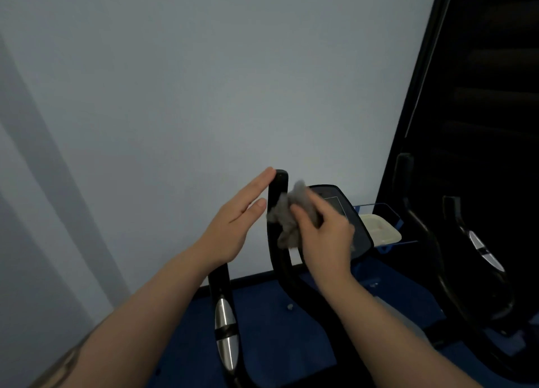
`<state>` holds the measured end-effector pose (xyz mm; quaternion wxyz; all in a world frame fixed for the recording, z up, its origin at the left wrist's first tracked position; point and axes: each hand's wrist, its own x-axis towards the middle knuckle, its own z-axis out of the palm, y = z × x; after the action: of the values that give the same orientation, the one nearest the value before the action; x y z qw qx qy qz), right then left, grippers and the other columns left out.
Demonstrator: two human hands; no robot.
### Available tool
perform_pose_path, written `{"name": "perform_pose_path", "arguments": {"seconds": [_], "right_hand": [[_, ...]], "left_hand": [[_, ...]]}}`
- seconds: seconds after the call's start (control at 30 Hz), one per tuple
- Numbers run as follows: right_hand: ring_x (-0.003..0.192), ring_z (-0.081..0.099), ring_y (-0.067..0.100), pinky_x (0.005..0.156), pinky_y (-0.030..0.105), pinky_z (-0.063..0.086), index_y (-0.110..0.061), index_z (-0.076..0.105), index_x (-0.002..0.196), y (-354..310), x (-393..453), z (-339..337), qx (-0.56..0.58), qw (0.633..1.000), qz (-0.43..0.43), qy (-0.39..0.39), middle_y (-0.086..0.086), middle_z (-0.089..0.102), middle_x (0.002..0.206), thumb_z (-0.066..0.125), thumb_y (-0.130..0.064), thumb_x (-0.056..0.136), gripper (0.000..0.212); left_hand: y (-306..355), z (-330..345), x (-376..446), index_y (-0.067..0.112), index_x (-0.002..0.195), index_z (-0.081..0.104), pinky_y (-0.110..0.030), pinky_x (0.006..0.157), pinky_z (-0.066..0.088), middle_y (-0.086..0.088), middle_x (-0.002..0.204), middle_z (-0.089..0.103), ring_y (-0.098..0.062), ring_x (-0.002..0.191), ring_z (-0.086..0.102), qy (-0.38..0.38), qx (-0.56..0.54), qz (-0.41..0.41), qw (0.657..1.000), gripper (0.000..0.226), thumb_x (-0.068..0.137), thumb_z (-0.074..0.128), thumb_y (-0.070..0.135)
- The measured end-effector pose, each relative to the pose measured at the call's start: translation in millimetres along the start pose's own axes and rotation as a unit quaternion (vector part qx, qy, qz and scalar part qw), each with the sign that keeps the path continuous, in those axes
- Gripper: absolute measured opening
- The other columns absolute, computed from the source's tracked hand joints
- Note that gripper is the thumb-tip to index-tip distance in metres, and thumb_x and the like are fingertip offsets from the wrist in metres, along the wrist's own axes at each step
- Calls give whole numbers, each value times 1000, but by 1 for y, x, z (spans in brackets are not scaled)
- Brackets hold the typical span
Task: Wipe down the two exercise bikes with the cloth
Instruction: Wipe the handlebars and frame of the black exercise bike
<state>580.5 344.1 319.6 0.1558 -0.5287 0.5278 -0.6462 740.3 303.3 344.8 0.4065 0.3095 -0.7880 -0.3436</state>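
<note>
Cloth [294,212], grey and crumpled, sits bunched against the right side of the upright black handlebar post [277,201] of the near exercise bike [291,277]. The right hand [326,239] grips it, fingers curled around the wad and pressing it to the post. The left hand [236,221] is open flat, fingers straight and together, fingertips touching the top of the post from the left side. Just behind the right hand is the bike's dark console [347,212], tilted toward the viewer. Lower left, a second handlebar arm [224,323] shows shiny metal grip plates. A pale tray [379,227] lies beyond the console on a blue-edged shelf [388,243]. To the right stands the second exercise bike [455,242], dark against a black panel [481,81]. Behind everything is a plain pale wall [204,81], with blue floor [262,314] below.
</note>
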Motion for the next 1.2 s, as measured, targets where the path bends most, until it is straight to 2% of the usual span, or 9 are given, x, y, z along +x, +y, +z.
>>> {"name": "perform_pose_path", "arguments": {"seconds": [0.1,0.3,0.47,0.63,0.77,0.93,1.0,1.1,1.2], "right_hand": [[110,62,2,94,21,50,-24,61,131,-9,11,21,67,998,10,4,-8,69,117,66,-13,92,41],[87,67,-1,75,10,48,-41,67,106,10,-2,-2,12,997,18,-76,-19,72,88,66,-11,90,34],[98,66,4,83,18,52,-21,65,118,-3,29,22,94,994,12,-44,-10,71,102,58,-19,97,23],[101,66,7,87,26,53,-28,64,115,20,8,-1,76,986,40,-144,-7,71,105,54,-10,98,27],[102,64,4,84,17,49,-24,63,119,-3,37,15,93,993,6,-74,-7,69,108,54,-15,99,24],[109,59,5,95,24,47,-13,66,120,7,-17,10,-47,995,-8,-88,-4,65,114,63,-13,93,27],[114,57,12,100,34,46,-12,68,119,10,-10,4,-101,990,-13,-94,-3,64,120,66,-16,91,29],[119,53,17,102,35,42,-10,68,119,-8,15,15,-107,994,4,-11,0,63,124,65,-22,91,31],[103,56,18,80,27,45,-14,67,102,-14,-1,29,-102,995,16,-4,-4,63,100,64,-19,92,12]], "left_hand": [[2,0,-1,23,150,29,-19,118,20,13,157,30,3,143,26,-3,-21,-8,1000,47,104,36,17],[1,0,-1,23,151,29,-18,117,23,15,156,31,3,140,32,-12,-17,-6,1000,49,103,36,22],[2,0,-1,23,151,31,-26,117,28,17,154,34,3,139,34,2,-32,-7,999,51,100,37,28],[2,-1,-1,25,151,32,-35,117,30,20,155,32,3,138,35,2,-26,-4,1000,51,100,36,30],[3,0,-1,23,150,33,-34,116,31,17,154,35,2,138,36,12,-30,-5,999,52,99,35,32],[0,-2,0,24,150,34,-40,116,32,16,154,36,1,136,40,14,-35,-15,999,51,100,31,34],[1,-1,-1,26,150,34,-42,116,32,16,154,35,1,137,39,13,-31,-18,999,51,100,31,35],[3,0,-2,28,149,34,-41,116,32,16,154,36,2,136,39,14,-36,-22,999,50,100,31,36],[3,0,-4,27,150,34,-40,117,32,17,152,38,3,135,40,15,-42,-32,999,51,100,32,37]]}}
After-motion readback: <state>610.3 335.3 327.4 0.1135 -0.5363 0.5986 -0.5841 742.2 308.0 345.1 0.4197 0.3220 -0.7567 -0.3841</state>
